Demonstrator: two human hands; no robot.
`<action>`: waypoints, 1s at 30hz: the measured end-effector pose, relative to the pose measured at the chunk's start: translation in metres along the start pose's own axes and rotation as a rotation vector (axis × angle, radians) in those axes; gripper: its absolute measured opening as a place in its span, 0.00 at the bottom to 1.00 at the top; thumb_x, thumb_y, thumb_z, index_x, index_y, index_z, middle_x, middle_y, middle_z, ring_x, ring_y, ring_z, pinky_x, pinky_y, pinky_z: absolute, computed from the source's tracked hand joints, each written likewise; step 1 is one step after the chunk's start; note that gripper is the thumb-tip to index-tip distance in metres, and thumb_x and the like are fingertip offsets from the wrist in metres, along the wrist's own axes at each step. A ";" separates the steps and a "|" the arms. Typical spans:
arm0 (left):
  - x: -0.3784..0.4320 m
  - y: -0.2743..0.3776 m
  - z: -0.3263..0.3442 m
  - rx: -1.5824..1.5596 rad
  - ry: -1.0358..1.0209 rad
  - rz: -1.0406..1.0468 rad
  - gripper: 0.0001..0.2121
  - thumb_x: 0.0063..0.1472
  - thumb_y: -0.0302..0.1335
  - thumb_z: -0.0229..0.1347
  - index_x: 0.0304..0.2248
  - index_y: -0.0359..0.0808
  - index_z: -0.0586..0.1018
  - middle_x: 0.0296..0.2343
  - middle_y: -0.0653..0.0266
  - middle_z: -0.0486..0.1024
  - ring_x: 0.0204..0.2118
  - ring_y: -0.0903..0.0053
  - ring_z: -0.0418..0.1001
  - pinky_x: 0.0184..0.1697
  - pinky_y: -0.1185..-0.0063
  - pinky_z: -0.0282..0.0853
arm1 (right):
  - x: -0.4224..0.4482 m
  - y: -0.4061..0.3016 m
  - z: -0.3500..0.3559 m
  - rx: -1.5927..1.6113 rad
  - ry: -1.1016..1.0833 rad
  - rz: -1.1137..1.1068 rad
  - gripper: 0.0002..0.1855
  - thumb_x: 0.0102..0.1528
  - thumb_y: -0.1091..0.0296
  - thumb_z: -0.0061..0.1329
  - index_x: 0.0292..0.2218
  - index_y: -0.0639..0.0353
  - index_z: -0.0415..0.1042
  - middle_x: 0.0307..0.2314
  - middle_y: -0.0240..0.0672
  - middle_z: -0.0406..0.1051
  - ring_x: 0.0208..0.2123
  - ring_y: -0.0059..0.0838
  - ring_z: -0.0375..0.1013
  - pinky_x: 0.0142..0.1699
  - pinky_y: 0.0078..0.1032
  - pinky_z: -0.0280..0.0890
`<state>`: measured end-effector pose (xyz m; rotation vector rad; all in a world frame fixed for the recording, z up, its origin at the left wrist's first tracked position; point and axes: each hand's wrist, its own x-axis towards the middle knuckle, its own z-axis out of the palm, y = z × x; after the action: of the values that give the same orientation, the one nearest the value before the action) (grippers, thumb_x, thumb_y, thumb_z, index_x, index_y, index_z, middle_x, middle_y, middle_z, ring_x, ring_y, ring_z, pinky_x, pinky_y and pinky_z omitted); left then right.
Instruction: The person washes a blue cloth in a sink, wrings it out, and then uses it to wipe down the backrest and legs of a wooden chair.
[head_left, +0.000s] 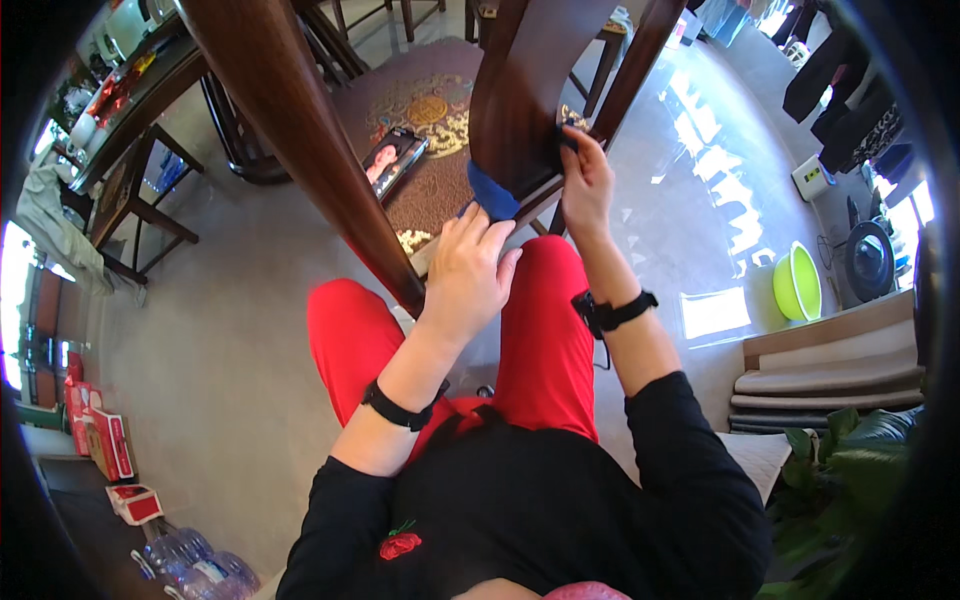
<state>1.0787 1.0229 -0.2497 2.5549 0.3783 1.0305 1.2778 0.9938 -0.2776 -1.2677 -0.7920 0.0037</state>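
A dark wooden chair stands before my knees, its back towards me, with a curved back splat. A blue cloth lies against the splat's lower left edge. My left hand has its fingertips on this cloth, with the thumb apart. At the splat's right edge, my right hand pinches a small dark piece, perhaps the cloth's other end; the splat hides whatever runs behind it. A smartphone with a lit screen rests on the embroidered seat cushion.
A thick chair post slants past my left hand. Leftward are a wooden stool and a long table. A green basin sits at right, near folded cushions and a leafy plant. Plastic bottles stand lower left.
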 end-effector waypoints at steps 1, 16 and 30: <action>-0.001 -0.003 0.000 -0.035 0.015 -0.013 0.13 0.48 0.25 0.55 0.36 0.32 0.73 0.37 0.51 0.70 0.42 0.58 0.66 0.45 0.70 0.61 | -0.006 -0.004 -0.001 -0.029 0.015 -0.015 0.11 0.54 0.78 0.42 0.40 0.66 0.67 0.30 0.29 0.68 0.32 0.12 0.64 0.38 0.11 0.57; -0.010 -0.020 0.017 0.457 -0.061 -0.058 0.31 0.48 0.38 0.55 0.53 0.50 0.60 0.40 0.57 0.67 0.34 0.68 0.66 0.37 0.74 0.62 | 0.081 -0.173 0.019 0.049 0.011 -0.895 0.17 0.55 0.79 0.40 0.47 0.57 0.64 0.38 0.27 0.69 0.35 0.11 0.66 0.39 0.07 0.59; -0.009 -0.015 0.018 0.390 -0.061 -0.036 0.18 0.42 0.29 0.56 0.36 0.35 0.74 0.40 0.55 0.67 0.36 0.63 0.66 0.39 0.71 0.63 | -0.025 -0.023 0.071 -0.659 -0.067 -0.633 0.37 0.54 0.47 0.35 0.55 0.69 0.47 0.52 0.60 0.48 0.51 0.62 0.50 0.55 0.45 0.44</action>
<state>1.0835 1.0289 -0.2742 2.8998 0.6624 0.9380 1.2124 1.0364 -0.2660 -1.5739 -1.2866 -0.7830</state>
